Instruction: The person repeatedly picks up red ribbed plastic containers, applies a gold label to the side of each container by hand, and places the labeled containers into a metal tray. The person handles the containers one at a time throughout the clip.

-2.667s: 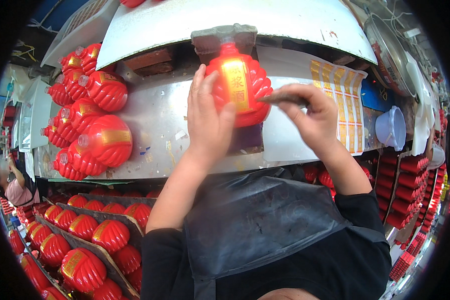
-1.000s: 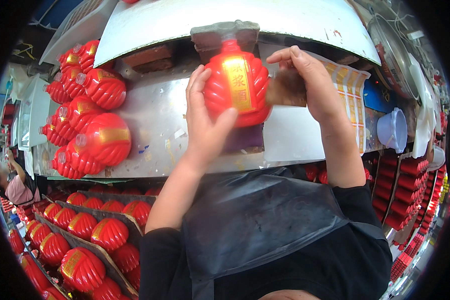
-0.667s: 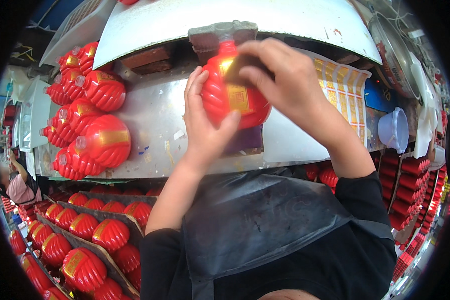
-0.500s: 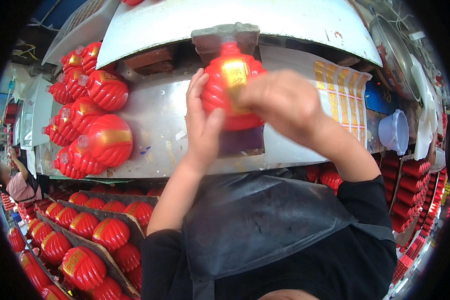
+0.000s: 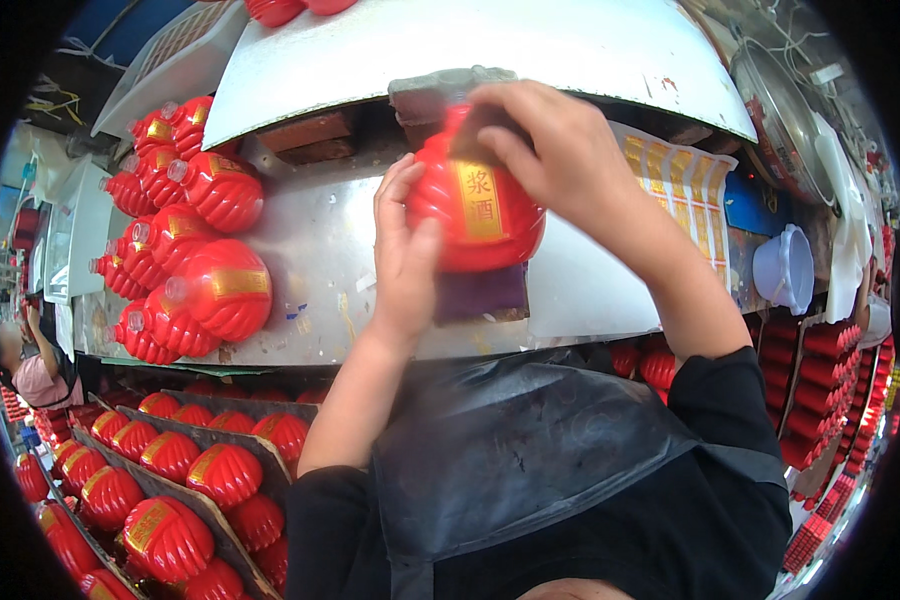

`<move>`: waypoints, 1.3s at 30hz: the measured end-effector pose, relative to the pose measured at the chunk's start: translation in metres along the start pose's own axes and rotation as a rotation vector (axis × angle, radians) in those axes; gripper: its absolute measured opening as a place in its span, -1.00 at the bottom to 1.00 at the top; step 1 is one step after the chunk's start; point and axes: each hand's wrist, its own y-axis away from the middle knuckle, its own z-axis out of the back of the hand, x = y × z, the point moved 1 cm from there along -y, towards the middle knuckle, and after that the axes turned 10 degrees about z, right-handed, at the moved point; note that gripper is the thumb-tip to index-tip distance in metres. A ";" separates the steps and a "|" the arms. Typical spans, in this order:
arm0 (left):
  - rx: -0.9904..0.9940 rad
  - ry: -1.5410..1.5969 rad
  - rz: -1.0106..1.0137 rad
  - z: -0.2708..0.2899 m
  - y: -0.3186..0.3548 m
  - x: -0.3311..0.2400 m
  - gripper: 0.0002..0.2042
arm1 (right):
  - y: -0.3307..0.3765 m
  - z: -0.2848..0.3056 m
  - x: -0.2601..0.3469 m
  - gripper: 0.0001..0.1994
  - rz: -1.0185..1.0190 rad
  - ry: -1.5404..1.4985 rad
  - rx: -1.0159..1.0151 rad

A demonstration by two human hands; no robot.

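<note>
A ribbed red bottle [image 5: 440, 215] with a gold label [image 5: 483, 205] lies on its side, its neck pointing away from me toward a grey block [image 5: 420, 95]. Below its base a dark purple pad [image 5: 485, 292] shows. My left hand [image 5: 406, 255] holds the bottle's left side, fingers along it and thumb toward the front. My right hand [image 5: 555, 145], slightly blurred, is curled over the bottle's shoulder near the neck and hides the label's upper end. To the right of the bottle lies a sheet of gold labels [image 5: 675, 170], partly covered by my right forearm.
Several red bottles [image 5: 220, 190] are stacked at the table's left. A raised white board [image 5: 470, 35] spans the far side. A pale blue bucket [image 5: 785, 265] stands at the right. Racks of red bottles [image 5: 170, 453] sit lower left. A person [image 5: 45, 370] is at the far left.
My right hand has moved up from the label's lower part to the bottle's shoulder, uncovering the lower label. The bottle has shifted slightly right and toward me. My left hand stays on its side.
</note>
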 end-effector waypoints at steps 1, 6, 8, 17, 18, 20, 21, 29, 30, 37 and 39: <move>0.002 -0.080 0.004 0.002 -0.001 -0.001 -0.39 | -0.012 0.000 -0.007 -0.73 -0.064 0.013 0.075; -0.009 -0.138 0.056 0.006 -0.006 -0.002 -0.19 | -0.024 0.013 -0.011 -0.77 -0.010 -0.300 0.209; -0.020 -0.210 0.037 0.006 -0.010 -0.003 -0.18 | -0.025 0.011 -0.008 -0.77 0.174 -0.257 0.257; 0.034 -0.316 0.078 0.009 -0.019 -0.017 -0.14 | -0.040 0.002 -0.035 -0.74 0.034 -0.151 0.214; 0.040 -0.327 0.073 0.009 -0.021 -0.018 -0.15 | -0.032 0.002 -0.034 -0.73 -0.001 -0.248 0.202; 0.041 -0.295 0.070 0.009 -0.026 -0.018 -0.19 | -0.019 -0.002 -0.032 -0.71 -0.037 -0.287 0.190; 0.042 -0.277 0.062 0.009 -0.028 -0.018 -0.21 | -0.015 -0.006 -0.032 -0.71 -0.057 -0.210 0.186; 0.106 0.049 0.253 0.009 -0.046 -0.025 -0.50 | 0.003 0.001 -0.025 -0.71 -0.228 -0.468 -0.113; 0.103 0.082 0.290 0.009 -0.048 -0.027 -0.52 | 0.006 0.002 -0.021 -0.72 -0.131 -0.395 -0.062; 0.186 0.270 0.469 0.005 -0.065 -0.030 -0.53 | 0.001 -0.013 -0.034 -0.72 -0.050 -0.119 -0.020; 0.212 0.302 0.466 0.007 -0.065 -0.031 -0.51 | -0.002 -0.012 -0.037 -0.73 -0.009 -0.091 0.009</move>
